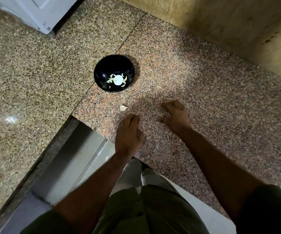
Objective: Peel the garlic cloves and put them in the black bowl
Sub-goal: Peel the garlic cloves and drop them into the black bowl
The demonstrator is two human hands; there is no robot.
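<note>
Nearby, garlic piece [123,107] between black bowl [102,71] and left hand [129,130], possibly unpeeled

Garlic and bowl as I see them

Black bowl [114,73] sits upright, peeled cloves [117,79] inside; one garlic piece [123,108] lies near it on my side.

Both arms reach forward, short of the black bowl [114,73]. Left hand [128,134] palm-down, fingers curled under; right hand [176,115] clawed, fingertips down, holding nothing visible.
</note>
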